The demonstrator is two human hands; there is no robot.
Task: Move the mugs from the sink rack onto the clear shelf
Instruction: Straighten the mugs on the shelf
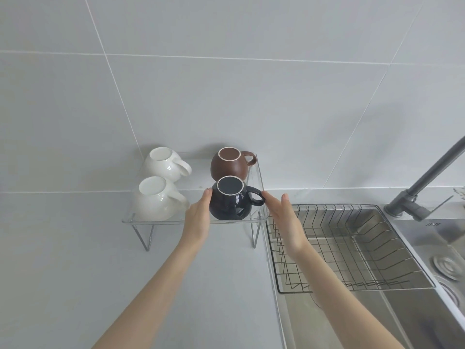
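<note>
A clear shelf (193,220) on wire legs stands on the counter against the tiled wall. On it, upside down, sit two white mugs (164,163) (156,197) at the left, a brown mug (229,163) at the back right and a dark blue mug (230,199) at the front right. My left hand (198,215) lies flat beside the dark blue mug's left side, fingers straight, touching or nearly touching it. My right hand (284,220) is flat and just right of the mug's handle, apart from it. The wire sink rack (352,248) holds no mugs.
The steel sink (415,311) fills the lower right, with a drain (446,265) at its right edge. A grey faucet (425,182) rises at the far right. Grey counter stretches left and in front of the shelf.
</note>
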